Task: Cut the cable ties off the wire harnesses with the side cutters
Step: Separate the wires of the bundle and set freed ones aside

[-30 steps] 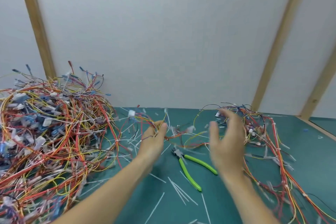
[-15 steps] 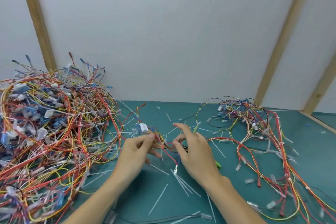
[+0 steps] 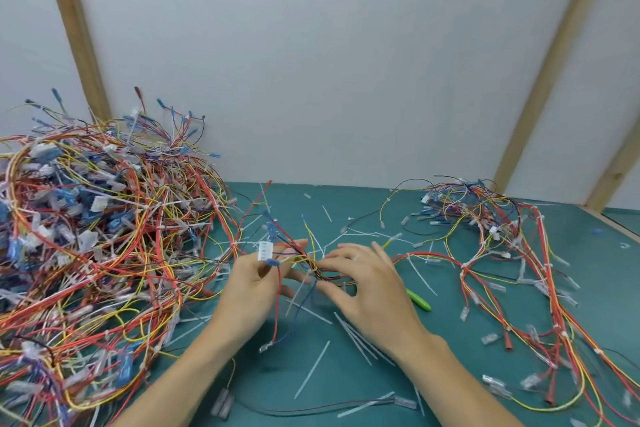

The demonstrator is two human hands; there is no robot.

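While both hands meet over the green mat [image 3: 450, 392], they hold one wire harness [image 3: 304, 262] between them, a thin bundle of red, yellow and blue wires with a white connector [image 3: 266, 251] at its far-left end. The left hand [image 3: 258, 282] grips the bundle with thumb and curled fingers, the connector standing just above its knuckles. The right hand [image 3: 367, 282] pinches the same bundle at its fingertips, the other fingers loosely fanned. Just right of the right hand, one green handle tip of the side cutters [image 3: 419, 300] lies on the mat; the rest is hidden behind the hand. Two heaps flank the hands: a large pile of harnesses [image 3: 93, 246] to the left, and a smaller, looser pile [image 3: 512, 253] to the right. Cut cable ties [image 3: 356, 340], too many and too scattered to count, lie on the mat around and near the hands. There are no containers. A pale wall [image 3: 329, 62] with three wooden battens stands behind the mat.
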